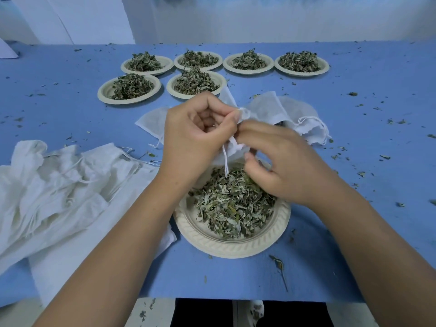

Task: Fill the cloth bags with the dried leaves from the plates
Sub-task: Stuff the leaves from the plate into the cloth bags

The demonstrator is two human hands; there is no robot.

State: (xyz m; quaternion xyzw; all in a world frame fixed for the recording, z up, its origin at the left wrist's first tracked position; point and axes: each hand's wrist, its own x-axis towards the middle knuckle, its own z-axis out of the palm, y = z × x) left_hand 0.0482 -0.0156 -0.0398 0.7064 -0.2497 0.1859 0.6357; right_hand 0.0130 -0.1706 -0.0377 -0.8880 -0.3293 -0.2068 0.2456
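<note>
white cloth bag (236, 147) crumpled, drawstring (225, 164) dangling

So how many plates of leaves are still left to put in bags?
Done: a few bags lie behind the hands; whether they are filled is unclear. In hand: both the left hand and right hand hold a small cloth bag over the near plate, still heaped. Left: six full plates farther back, and a pile of empty bags.

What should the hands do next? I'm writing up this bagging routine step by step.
Probably spread the mouth of the cloth bag, since the left hand and right hand both pinch its gathered top over the near plate, and the dried leaves lie there unscooped.
</note>
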